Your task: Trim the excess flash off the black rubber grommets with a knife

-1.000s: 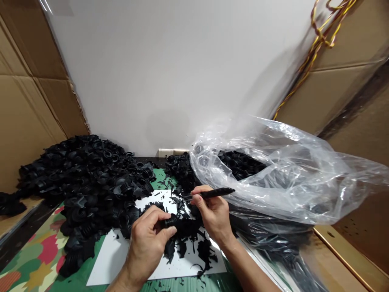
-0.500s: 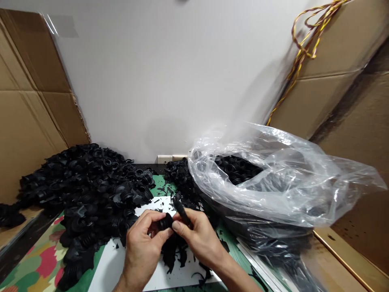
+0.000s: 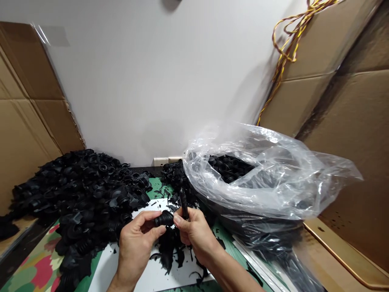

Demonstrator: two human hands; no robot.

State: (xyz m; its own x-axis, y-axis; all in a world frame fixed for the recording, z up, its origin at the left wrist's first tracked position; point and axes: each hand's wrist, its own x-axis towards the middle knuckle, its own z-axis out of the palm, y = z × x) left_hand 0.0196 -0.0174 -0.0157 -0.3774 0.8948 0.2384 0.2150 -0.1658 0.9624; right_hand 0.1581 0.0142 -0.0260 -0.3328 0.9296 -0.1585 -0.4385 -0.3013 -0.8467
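Between the thumb and fingers of my left hand (image 3: 135, 241) is a small ribbed black rubber bellows (image 3: 164, 219), lying roughly sideways. My right hand (image 3: 197, 232) is closed around a slim black pen-like tool (image 3: 184, 204) that points up and away; its tip is too dark to make out. The right thumb and fingertips touch or nearly touch the right end of the bellows. Both hands are over a white board (image 3: 106, 265), where thin black rubber scraps (image 3: 166, 253) lie scattered.
A large heap of black rubber bellows (image 3: 88, 190) spreads across the left side. At right stands a clear plastic bag (image 3: 273, 202) with more bellows inside. Cardboard walls (image 3: 352, 121) flank both sides, and twisted yellow-brown wire (image 3: 282, 61) hangs at the right.
The bellows has turned more sideways in my left hand, showing its ribs. The tool in my right hand has swung more upright. The camera view has shifted slightly.
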